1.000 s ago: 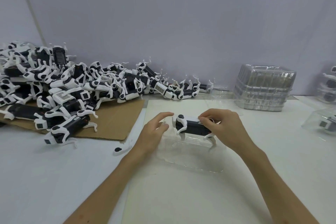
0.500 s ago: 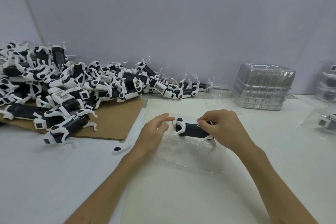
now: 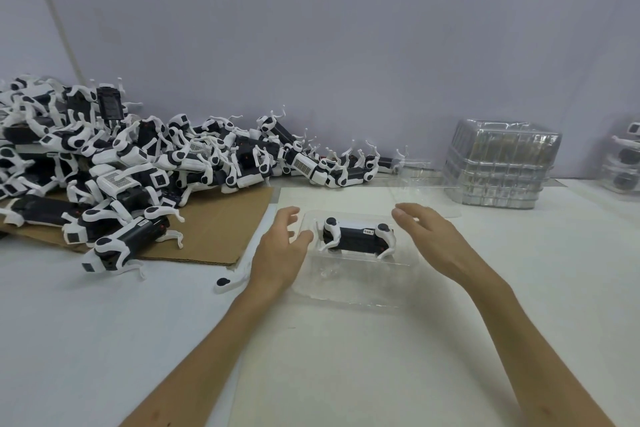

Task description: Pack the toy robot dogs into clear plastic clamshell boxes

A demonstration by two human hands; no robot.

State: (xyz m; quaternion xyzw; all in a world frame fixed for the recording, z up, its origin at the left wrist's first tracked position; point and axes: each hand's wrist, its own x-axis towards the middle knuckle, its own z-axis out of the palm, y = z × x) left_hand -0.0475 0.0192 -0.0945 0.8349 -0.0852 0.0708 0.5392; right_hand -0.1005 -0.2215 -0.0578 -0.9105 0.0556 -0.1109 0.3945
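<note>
A black-and-white toy robot dog [image 3: 358, 237] lies on its side in the far half of an opened clear clamshell box [image 3: 349, 282] at the table's centre. My left hand [image 3: 282, 250] rests at the box's left edge, fingers relaxed, thumb touching the plastic. My right hand [image 3: 427, 236] hovers just right of the dog with straight fingers, holding nothing. A big heap of loose robot dogs [image 3: 114, 163] covers the left side.
Brown cardboard [image 3: 221, 229] lies under the heap. A stack of empty clear boxes [image 3: 502, 163] stands at the back right, with a loose clear box [image 3: 420, 177] beside it. Packed boxes [image 3: 623, 163] sit at the far right edge. A broken-off dog leg [image 3: 227, 281] lies near my left wrist.
My right hand let go of the dog and drew back to the right, fingers straightened. The dog now lies settled in the box. My left hand stayed at the box's left edge.
</note>
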